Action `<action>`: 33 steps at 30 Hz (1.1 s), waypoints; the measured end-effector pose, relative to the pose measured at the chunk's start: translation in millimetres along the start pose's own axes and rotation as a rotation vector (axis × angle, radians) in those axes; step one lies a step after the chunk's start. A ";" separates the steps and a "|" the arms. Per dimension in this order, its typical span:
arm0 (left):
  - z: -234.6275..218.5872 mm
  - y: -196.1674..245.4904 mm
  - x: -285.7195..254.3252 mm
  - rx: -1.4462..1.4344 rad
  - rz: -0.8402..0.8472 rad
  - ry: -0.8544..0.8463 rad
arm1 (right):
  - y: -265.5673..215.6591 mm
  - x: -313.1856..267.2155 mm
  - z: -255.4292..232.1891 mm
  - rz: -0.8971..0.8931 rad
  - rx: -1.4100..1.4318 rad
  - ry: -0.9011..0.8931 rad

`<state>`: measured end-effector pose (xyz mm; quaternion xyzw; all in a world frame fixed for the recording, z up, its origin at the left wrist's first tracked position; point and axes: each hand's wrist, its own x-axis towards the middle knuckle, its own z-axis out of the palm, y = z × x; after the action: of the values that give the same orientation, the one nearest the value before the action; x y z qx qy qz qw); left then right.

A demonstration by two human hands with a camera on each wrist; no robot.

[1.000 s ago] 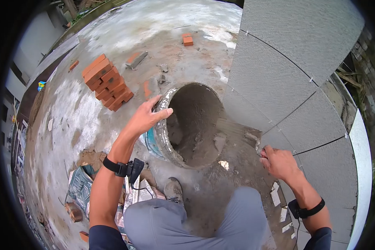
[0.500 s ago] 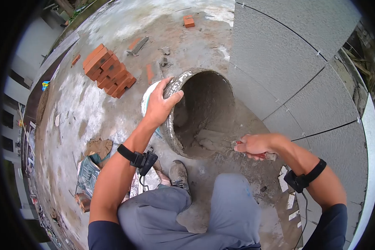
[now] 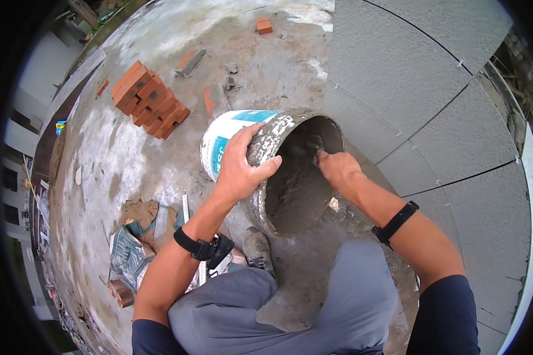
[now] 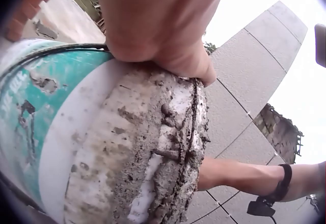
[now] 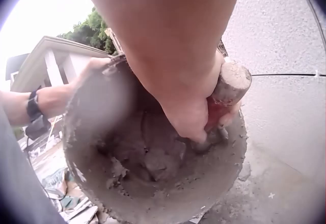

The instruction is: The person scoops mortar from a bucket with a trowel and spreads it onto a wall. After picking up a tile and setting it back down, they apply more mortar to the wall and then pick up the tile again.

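A white and teal bucket, its mouth crusted with mortar, is tipped toward the person. My left hand grips its rim, thumb at the mouth and fingers along the outside. Reaching into the mouth, my right hand grips a trowel by its handle, whose butt sticks out of the fist in the right wrist view. The trowel's blade is mostly hidden within the bucket. Wet grey mortar lies inside and coats the inner wall.
Grey tiles with spacers in their joints cover the wall close on the right. A stack of red bricks stands at the left, and a loose brick lies farther off. Crumpled bags lie near the left forearm.
My right hand has swung the trowel from beside the tiled wall, across the bucket's near rim and deep into it. The bucket has tipped further, baring its white and teal side.
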<state>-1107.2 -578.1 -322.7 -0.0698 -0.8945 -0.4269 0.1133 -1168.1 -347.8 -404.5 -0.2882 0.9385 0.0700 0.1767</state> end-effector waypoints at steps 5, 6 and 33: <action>3.4 -7.9 -1.8 0.019 0.015 -0.008 | -32.4 18.3 37.4 -0.105 0.155 -0.080; 4.1 -9.4 -1.3 0.015 0.036 -0.006 | -39.6 20.2 39.0 -0.139 0.205 -0.122; -35.9 -16.2 1.6 -0.056 -0.008 -0.039 | -111.0 -72.4 19.4 -0.132 1.432 -0.368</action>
<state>-1107.2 -616.2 -312.4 -0.0779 -0.8844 -0.4509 0.0920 -1043.9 -397.4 -398.9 -0.1420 0.6903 -0.5225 0.4798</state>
